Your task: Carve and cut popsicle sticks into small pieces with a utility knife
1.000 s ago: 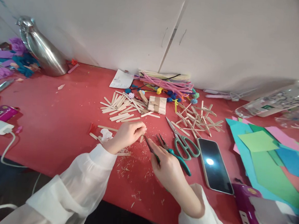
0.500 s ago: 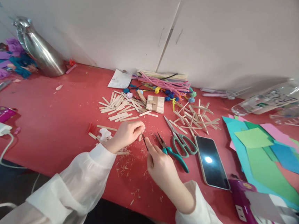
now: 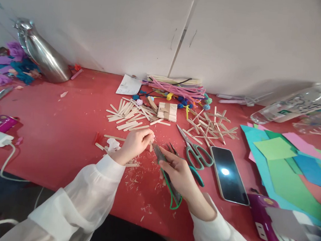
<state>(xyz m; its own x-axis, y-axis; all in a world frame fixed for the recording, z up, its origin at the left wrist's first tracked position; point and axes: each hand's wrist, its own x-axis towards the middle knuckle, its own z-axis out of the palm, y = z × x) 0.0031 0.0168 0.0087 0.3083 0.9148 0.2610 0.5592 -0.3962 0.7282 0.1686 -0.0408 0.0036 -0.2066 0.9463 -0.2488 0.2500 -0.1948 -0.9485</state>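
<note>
My left hand (image 3: 136, 142) is pinched closed on a short piece of wooden craft stick (image 3: 151, 147), whose end pokes out below the fingertips. My right hand (image 3: 179, 171) grips a grey utility knife with green edging (image 3: 174, 195). Its front end points up and left, a small gap from the stick. Just beyond the right hand lie pliers with teal handles (image 3: 196, 175), partly hidden by it, and scissors with grey-green handles (image 3: 198, 155). Wood shavings (image 3: 132, 182) litter the red table under both hands.
Loose craft sticks (image 3: 130, 112), a banded stick bundle (image 3: 167, 111) and pink pipe cleaners (image 3: 177, 89) lie ahead. A phone (image 3: 229, 175), coloured paper (image 3: 283, 165) and a plastic bottle (image 3: 291, 104) are on the right. A steel jug (image 3: 46, 56) stands at the back left.
My right hand has turned and drawn slightly right, away from the stick, so the knife's body now shows. The left hand has barely moved.
</note>
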